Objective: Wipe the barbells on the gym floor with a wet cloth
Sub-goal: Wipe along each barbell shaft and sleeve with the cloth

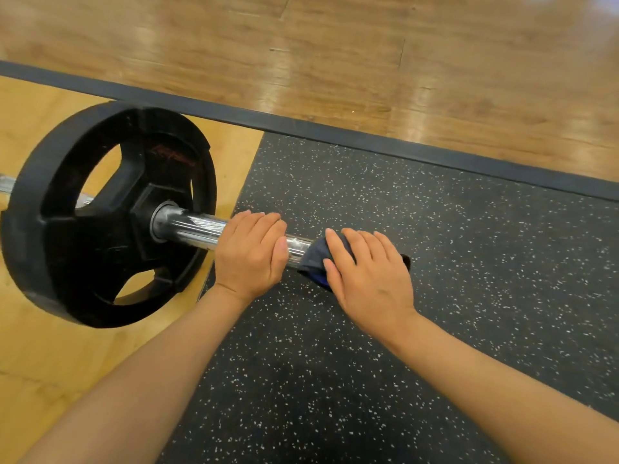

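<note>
A barbell lies across the floor, its chrome sleeve (191, 227) running from a black weight plate (100, 212) toward the right. My left hand (251, 254) grips the sleeve just right of the plate, fingers curled over it. My right hand (368, 272) holds a dark blue cloth (313, 259) wrapped over the sleeve's end, fingers lying across the top. The sleeve's tip is hidden under the cloth and hand. Left of the plate a short piece of the bar's shaft (5, 184) shows.
The sleeve hangs over black speckled rubber matting (435, 246). The plate stands on a light wooden platform (40, 346). A dark border strip (301, 127) separates these from glossy wood flooring (335, 45) beyond.
</note>
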`<move>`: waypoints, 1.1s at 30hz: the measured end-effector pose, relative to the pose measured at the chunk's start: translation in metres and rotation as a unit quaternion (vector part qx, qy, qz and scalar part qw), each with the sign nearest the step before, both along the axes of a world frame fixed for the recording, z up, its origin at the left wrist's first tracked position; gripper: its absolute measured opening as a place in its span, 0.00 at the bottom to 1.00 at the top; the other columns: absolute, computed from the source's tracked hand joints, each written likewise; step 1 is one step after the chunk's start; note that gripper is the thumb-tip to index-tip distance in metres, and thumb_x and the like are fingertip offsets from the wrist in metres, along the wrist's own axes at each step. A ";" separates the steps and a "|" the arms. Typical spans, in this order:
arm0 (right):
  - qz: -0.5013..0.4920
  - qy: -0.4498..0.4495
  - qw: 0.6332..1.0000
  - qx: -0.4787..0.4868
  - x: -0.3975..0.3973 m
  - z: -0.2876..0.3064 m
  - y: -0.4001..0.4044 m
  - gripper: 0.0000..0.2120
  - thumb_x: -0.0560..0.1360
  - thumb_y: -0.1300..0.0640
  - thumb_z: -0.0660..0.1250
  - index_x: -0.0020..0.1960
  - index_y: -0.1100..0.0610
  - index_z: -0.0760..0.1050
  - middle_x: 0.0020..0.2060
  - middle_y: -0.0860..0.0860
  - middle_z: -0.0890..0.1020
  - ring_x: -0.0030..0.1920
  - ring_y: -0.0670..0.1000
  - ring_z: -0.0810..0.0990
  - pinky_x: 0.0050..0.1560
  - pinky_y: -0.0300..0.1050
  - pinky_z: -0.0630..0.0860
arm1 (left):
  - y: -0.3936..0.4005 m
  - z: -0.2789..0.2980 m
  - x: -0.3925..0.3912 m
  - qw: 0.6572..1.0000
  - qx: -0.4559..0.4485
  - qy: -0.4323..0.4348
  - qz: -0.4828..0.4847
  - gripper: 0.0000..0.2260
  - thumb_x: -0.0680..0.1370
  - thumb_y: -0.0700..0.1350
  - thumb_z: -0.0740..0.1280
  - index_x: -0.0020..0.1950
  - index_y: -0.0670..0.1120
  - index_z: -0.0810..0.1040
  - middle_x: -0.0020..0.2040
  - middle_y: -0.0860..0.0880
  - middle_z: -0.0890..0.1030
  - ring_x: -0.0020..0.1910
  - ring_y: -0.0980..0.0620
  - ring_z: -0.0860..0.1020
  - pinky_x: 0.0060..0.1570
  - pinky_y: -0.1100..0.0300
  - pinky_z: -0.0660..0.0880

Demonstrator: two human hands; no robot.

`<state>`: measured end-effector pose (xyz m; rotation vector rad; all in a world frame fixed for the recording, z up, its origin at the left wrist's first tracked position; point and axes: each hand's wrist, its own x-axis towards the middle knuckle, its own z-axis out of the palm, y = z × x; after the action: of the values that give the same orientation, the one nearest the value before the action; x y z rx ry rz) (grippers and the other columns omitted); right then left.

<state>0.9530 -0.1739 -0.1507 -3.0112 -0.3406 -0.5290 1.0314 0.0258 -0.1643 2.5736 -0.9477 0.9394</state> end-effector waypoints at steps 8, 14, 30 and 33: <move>0.035 0.005 0.999 -0.034 -0.022 0.000 -0.028 0.23 0.83 0.53 0.54 0.73 0.62 0.70 0.66 0.61 0.77 0.67 0.64 0.75 0.69 0.62 0.67 | -0.001 -0.001 -0.002 1.000 -0.020 -0.013 -0.006 0.15 0.80 0.42 0.56 0.47 0.40 0.82 0.45 0.45 0.83 0.40 0.44 0.78 0.45 0.51 0.73; 0.050 0.026 0.998 -0.029 0.002 0.002 0.007 0.24 0.84 0.49 0.51 0.74 0.60 0.70 0.65 0.58 0.78 0.63 0.61 0.78 0.67 0.58 0.71 | 0.004 -0.001 -0.003 1.000 -0.003 0.000 -0.012 0.16 0.81 0.43 0.55 0.49 0.39 0.82 0.46 0.44 0.82 0.40 0.42 0.77 0.47 0.49 0.73; 0.114 0.020 0.992 -0.060 -0.022 -0.002 -0.033 0.24 0.84 0.51 0.56 0.79 0.53 0.60 0.76 0.56 0.67 0.72 0.64 0.68 0.72 0.62 0.64 | 0.002 -0.003 -0.003 1.000 -0.011 -0.005 0.004 0.16 0.81 0.44 0.56 0.49 0.40 0.82 0.48 0.44 0.83 0.42 0.43 0.79 0.52 0.50 0.74; 0.096 0.023 0.994 -0.053 -0.036 -0.003 -0.051 0.24 0.83 0.54 0.58 0.78 0.54 0.60 0.75 0.56 0.67 0.74 0.65 0.65 0.73 0.62 0.63 | -0.002 -0.005 -0.006 0.999 -0.032 -0.014 0.020 0.15 0.81 0.43 0.57 0.48 0.41 0.83 0.48 0.45 0.84 0.43 0.44 0.80 0.55 0.50 0.74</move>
<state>0.9168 -0.2246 -0.1537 -3.0394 -0.6661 -0.4367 1.0251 0.0239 -0.1692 2.5403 -0.8616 1.0015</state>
